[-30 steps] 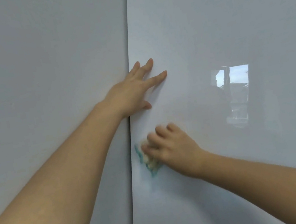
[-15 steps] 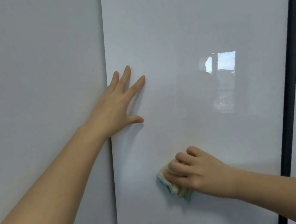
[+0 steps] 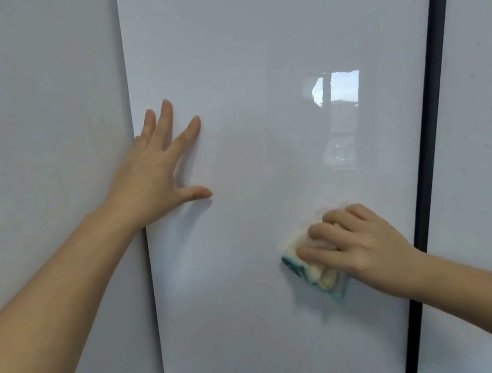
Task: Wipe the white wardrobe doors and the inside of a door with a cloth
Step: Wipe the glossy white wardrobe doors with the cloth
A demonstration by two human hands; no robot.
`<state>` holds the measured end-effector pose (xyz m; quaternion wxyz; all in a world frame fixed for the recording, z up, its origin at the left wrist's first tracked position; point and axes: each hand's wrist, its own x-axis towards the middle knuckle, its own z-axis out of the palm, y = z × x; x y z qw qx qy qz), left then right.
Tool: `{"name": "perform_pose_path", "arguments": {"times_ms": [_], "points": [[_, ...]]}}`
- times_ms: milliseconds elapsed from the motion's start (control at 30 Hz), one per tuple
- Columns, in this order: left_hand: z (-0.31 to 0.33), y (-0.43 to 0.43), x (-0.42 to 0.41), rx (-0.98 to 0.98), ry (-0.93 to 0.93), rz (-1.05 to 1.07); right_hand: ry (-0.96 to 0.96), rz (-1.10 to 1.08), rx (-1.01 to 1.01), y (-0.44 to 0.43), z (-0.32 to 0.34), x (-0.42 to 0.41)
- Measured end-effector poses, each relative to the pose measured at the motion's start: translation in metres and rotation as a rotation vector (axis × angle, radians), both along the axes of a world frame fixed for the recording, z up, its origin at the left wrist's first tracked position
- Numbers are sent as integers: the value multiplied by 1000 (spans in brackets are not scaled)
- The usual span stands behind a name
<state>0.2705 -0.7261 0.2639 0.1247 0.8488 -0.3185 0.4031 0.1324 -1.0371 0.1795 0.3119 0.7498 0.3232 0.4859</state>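
left hand [image 3: 151, 169] lies flat, fingers spread, on the glossy white door [image 3: 216, 46]; right hand [image 3: 357, 246] grips a bunched cloth [image 3: 312, 269] pressed against it

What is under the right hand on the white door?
A cloth, cream with a teal edge, held against the door by the right hand. The part beneath the fingers is hidden.

left forearm [image 3: 62, 299]: bare from the lower-left frame edge up to the wrist | left hand [image 3: 155, 171]: bare, slender fingers, mid-left of frame | right forearm [image 3: 479, 284]: bare from the lower-right edge to the wrist | right hand [image 3: 360, 245]: bare, rounded knuckles, lower right of centre
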Motion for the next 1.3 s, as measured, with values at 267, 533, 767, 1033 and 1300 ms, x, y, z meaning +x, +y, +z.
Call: {"name": "perform_pose_path", "arguments": {"times_ms": [267, 533, 767, 1033, 1300], "points": [[1, 2, 1, -11, 33, -22, -212, -33, 278, -18, 24, -7], [-2, 1, 1, -16, 26, -28, -276, -45, 322, -28, 66, -16], [-3, 0, -2, -30, 41, -32, -246, -83, 342, -31, 7, -22], [-3, -1, -5, -63, 75, -50, -203, -120, 348, -27, -16, -30], [-4, 0, -2, -40, 36, -21, -322, 0, 331, -34, 26, -23]]}}
